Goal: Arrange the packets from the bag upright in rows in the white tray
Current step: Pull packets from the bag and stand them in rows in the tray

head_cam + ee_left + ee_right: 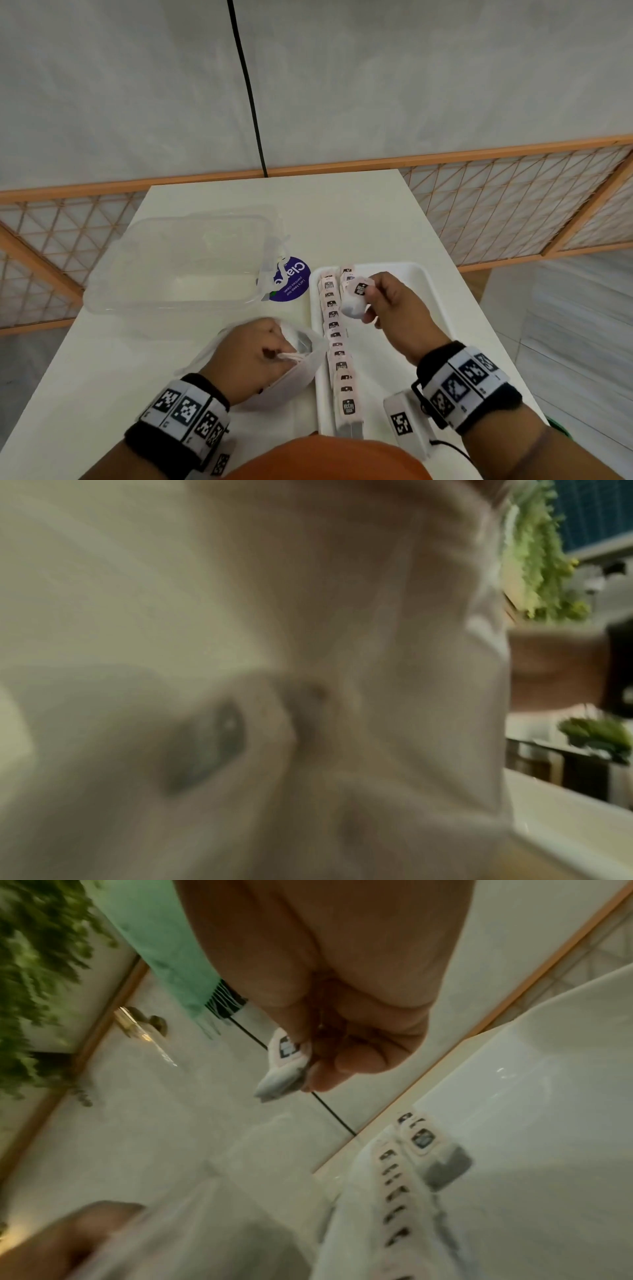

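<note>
One long row of upright packets (337,346) along white tray's (435,298) left wall; second row begun at far end, remaining tray floor bare to right rim. Right hand (394,308) above far end, pinching pale pink packet (356,296) with dark label. Left hand (253,356) on worktop (342,212), gripping bag (301,363) beside tray.

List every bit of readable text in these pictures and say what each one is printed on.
"McCoy teas": nearest packet in the white tray; logos on the other packets are too small to read.
"Cla": purple round sticker on the table, the rest hidden by a clear container.
"Let's keep our pantries clean": same sticker, small, partly legible.
Wristband markers: patterns, no words.
</note>
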`<act>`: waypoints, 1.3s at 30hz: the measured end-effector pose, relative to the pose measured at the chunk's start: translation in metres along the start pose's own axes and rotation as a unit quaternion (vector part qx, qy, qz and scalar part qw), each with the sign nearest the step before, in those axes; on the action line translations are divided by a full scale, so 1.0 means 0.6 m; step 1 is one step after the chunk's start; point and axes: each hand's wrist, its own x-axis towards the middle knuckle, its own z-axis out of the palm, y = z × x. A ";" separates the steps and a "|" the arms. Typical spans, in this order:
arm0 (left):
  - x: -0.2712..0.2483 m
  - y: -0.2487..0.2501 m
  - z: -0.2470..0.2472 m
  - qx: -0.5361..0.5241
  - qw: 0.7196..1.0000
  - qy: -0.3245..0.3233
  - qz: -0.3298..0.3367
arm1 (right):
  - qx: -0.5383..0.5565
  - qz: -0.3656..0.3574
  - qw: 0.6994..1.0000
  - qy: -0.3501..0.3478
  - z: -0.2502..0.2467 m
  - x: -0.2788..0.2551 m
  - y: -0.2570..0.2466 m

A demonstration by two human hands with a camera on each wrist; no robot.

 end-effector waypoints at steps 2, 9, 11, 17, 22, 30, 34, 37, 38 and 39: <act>-0.005 0.003 -0.012 -0.062 0.997 0.032 -0.027 | -0.020 0.054 0.998 0.008 -0.004 0.021 0.022; -0.013 0.005 -0.018 -0.163 0.981 0.057 -0.092 | -0.153 0.151 0.976 -0.027 0.012 0.090 0.088; -0.013 0.011 -0.017 -0.215 0.969 0.054 -0.108 | -0.186 0.153 0.970 -0.034 0.020 0.101 0.088; -0.015 0.027 -0.034 -0.445 0.878 0.027 -0.174 | -0.214 0.169 0.962 -0.023 0.037 0.124 0.090; -0.018 0.041 -0.047 -0.509 0.839 -0.001 -0.195 | -0.236 0.176 0.955 -0.010 0.042 0.130 0.090; -0.011 0.056 -0.051 -0.539 0.822 -0.035 -0.178 | -0.183 0.209 0.960 0.022 0.045 0.124 0.076; 0.000 0.062 -0.052 -0.512 0.840 -0.024 -0.177 | -0.060 0.127 0.990 0.020 0.043 0.088 0.013; 0.014 0.067 -0.048 -0.465 0.868 0.000 -0.173 | 0.052 0.042 0.991 -0.118 0.045 0.042 -0.049; 0.018 0.071 -0.045 -0.453 0.875 0.009 -0.168 | 0.075 0.025 0.983 -0.166 0.047 0.027 -0.064; 0.022 0.073 -0.041 -0.444 0.881 0.016 -0.161 | 0.085 0.012 0.976 -0.202 0.049 0.016 -0.073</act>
